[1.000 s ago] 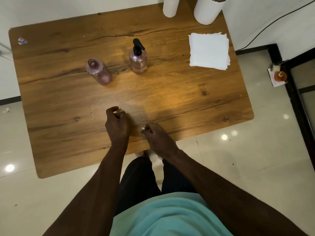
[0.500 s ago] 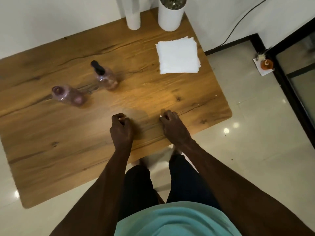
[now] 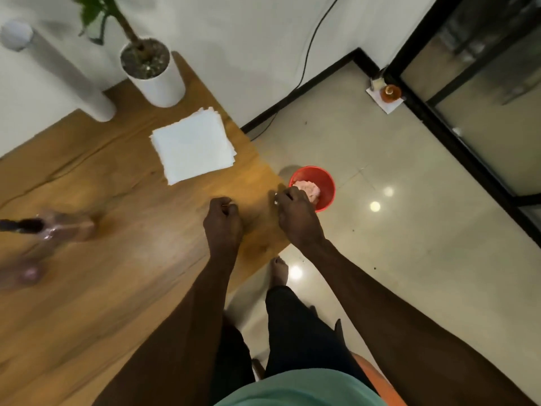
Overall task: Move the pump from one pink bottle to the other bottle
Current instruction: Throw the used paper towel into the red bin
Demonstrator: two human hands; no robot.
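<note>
A pink bottle (image 3: pixel 68 227) with a black pump (image 3: pixel 22 224) on it stands blurred at the table's left edge of view. The second pink bottle (image 3: pixel 25 273), with no pump, is blurred lower left and partly cut off. My left hand (image 3: pixel 222 222) rests on the wooden table (image 3: pixel 131 259) as a loose fist, nothing visible in it. My right hand (image 3: pixel 295 213) is at the table's right corner, fingers curled, with a small pale thing at the fingertips that I cannot identify. Both hands are far right of the bottles.
A stack of white napkins (image 3: pixel 193 148) lies beyond my hands. A white plant pot (image 3: pixel 158 80) and a white cylinder (image 3: pixel 67 80) stand at the back. On the floor past the table corner sits a red bucket (image 3: pixel 328 183) with pink cloth inside.
The view has swung right, so the bottles slid to the left edge and the red bucket came into sight. My right hand moved to the table's right corner; both hands stay curled.
</note>
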